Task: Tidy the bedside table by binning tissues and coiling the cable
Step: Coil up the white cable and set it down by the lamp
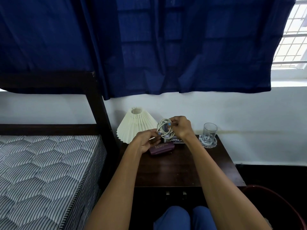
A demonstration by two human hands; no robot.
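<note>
- Head view: a white cable [165, 128], wound in a loop, is held up above the back of the dark bench [182, 170].
- The lower left of the loop is pinched by the left hand [147, 141].
- Its upper right is pinched by the right hand [180, 126].
- A purple case [163, 148] lies under the hands.
- A pleated lamp shade [137, 125] is seen at the left, a glass [209, 131] at the right.

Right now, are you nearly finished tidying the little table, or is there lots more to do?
Nearly. No tissues show on the bedside table, so that part looks done, though the inside of the red bin is hidden. The white cable is already looped into a coil, held up by the left hand and right hand. Left: finish the coil and set it down.
</note>
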